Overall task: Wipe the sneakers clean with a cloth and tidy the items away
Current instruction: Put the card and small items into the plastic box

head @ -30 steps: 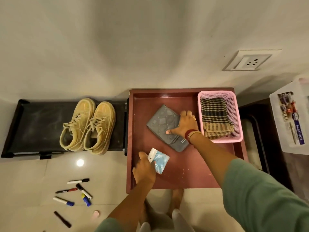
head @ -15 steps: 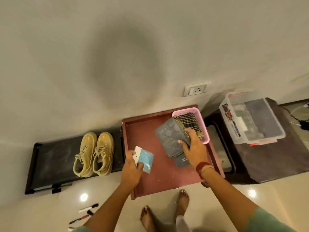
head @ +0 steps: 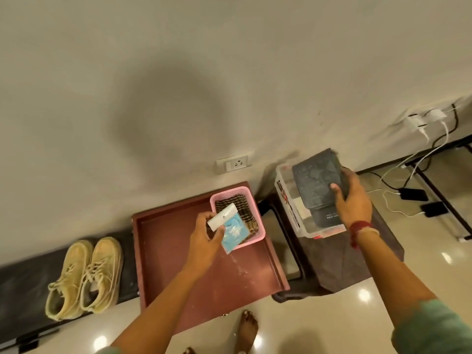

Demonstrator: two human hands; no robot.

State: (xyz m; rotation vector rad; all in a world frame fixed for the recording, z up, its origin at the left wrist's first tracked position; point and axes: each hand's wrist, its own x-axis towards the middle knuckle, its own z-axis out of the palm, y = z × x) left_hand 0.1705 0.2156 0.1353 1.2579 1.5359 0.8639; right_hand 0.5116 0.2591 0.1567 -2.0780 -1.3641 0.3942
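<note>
Above the clear bin's [head: 288,200] rim, right hand [head: 353,200] grips the grey pouch [head: 316,185].

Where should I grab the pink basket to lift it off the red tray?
Grip the pink basket by its far-left rim corner, coming from above. That stretch looks bare, while the left hand and blue packet cover its near side, and the folded cloth fills the inside.

The right hand [head: 353,200] has lifted the grey pouch [head: 318,186] off the red tray [head: 178,264] to above the clear box [head: 286,200]. The left hand [head: 204,241] has carried the blue packet [head: 231,229] over the pink basket [head: 255,236].
</note>
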